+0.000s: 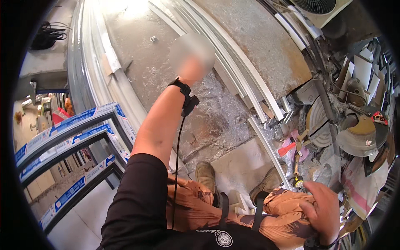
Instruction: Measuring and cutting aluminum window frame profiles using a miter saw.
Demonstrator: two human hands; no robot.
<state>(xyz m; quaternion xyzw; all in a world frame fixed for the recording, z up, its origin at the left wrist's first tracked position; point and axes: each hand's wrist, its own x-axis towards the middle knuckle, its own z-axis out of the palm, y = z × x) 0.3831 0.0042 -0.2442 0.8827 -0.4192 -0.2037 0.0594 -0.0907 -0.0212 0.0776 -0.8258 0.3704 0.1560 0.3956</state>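
Note:
My left arm reaches forward over the wet-looking concrete floor, with a black wristband at the wrist. My left hand (192, 57) is smeared by a blur, so its fingers do not show; it is nearest to the long white profiles (233, 62) on the floor. At the lower right, my right hand (324, 210) hangs beside my knee, its thumb and forefinger apart and nothing visible between them. Just beyond its fingertips is a small round yellow-and-black object (298, 182). A red-handled tool (286, 149) lies on a pink cloth (307, 151) farther up.
White-and-blue wrapped dark frames (68, 131) stand at the left. Long pale profiles (89, 54) run along the floor behind them. To the right is a cutting saw with a round guard (362, 135), among shavings and offcuts. A brown board (258, 46) lies beyond the profiles.

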